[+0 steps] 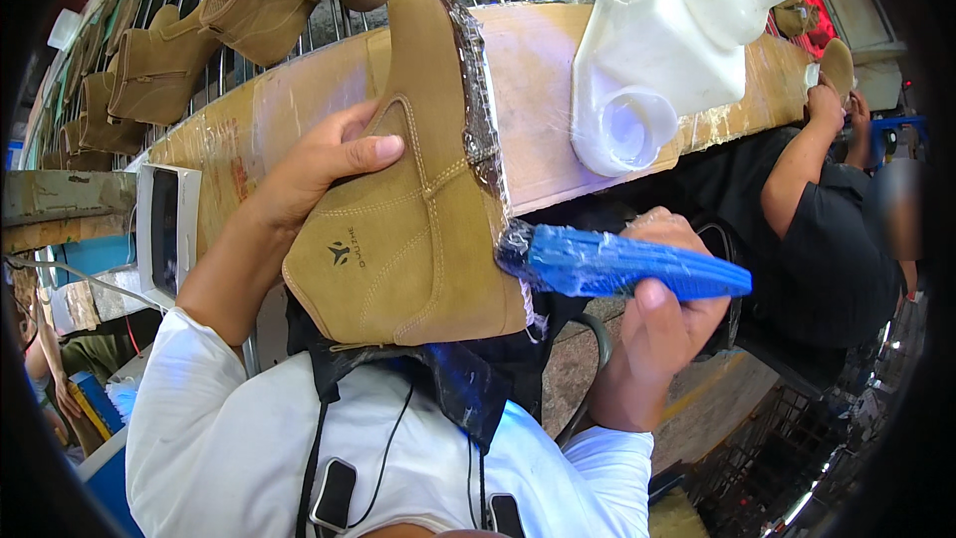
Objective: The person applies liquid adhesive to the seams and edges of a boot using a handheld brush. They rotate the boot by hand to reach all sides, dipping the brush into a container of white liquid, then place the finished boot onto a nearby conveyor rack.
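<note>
My left hand [324, 164] is closed round a tan suede boot [398, 224], its thumb pressed on the side. The boot lies on its side in front of my chest, toe pointing away and bottom edge facing right. Along that edge runs a dark, wet-looking strip with pale stitching. Wrapped round the handle of a blue brush [622, 264], the fingers of my right hand [672, 314] are closed. The brush's dark bristle end touches the boot's bottom edge near the heel. Whitish residue coats the handle.
A white plastic container [657, 60] with a round opening stands on the cardboard-covered bench [533, 50]. Several tan boots [264, 0] sit on a metal-bar rack beyond. At right, a co-worker in dark clothes [832, 239] holds a tan piece. A white-framed box [169, 229] stands left.
</note>
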Tool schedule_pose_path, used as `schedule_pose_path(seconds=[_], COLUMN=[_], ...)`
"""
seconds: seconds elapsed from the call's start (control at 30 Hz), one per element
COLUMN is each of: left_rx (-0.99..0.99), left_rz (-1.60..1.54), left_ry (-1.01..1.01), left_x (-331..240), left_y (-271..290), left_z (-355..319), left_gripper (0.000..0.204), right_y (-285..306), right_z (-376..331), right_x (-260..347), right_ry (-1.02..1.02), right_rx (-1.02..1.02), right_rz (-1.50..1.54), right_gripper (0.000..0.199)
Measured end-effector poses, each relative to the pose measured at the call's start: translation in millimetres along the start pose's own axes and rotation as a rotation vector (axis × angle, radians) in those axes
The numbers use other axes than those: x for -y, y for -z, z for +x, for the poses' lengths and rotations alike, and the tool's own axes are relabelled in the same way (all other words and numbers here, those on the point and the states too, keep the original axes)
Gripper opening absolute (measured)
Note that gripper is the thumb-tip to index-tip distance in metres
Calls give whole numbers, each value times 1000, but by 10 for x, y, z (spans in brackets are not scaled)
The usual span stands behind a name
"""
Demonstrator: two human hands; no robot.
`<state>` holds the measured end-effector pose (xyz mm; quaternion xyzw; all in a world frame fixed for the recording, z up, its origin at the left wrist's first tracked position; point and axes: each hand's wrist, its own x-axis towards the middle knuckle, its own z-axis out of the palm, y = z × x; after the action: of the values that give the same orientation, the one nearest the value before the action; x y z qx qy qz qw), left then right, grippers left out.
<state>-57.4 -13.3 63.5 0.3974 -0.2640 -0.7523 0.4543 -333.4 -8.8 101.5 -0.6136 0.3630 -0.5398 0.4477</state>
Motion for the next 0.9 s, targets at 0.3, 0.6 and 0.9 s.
schedule_pose_path(seconds=[0.3,0.6,0.9], left_rx=[-53,-97,-100], left_rz=[-198,-582,-454], left_ry=[15,114,53], left_x=[-71,-33,-34], left_y=[-155,-246,-470], left_z=[-76,-134,-304], left_gripper=[55,44,46], right_y=[111,200,88], right_z=[-174,77,305], right_x=[262,457,574], right_ry=[210,549,547], right_rx=[-13,152,91], right_rz=[-264,-459,-414], right_gripper=[32,28,24])
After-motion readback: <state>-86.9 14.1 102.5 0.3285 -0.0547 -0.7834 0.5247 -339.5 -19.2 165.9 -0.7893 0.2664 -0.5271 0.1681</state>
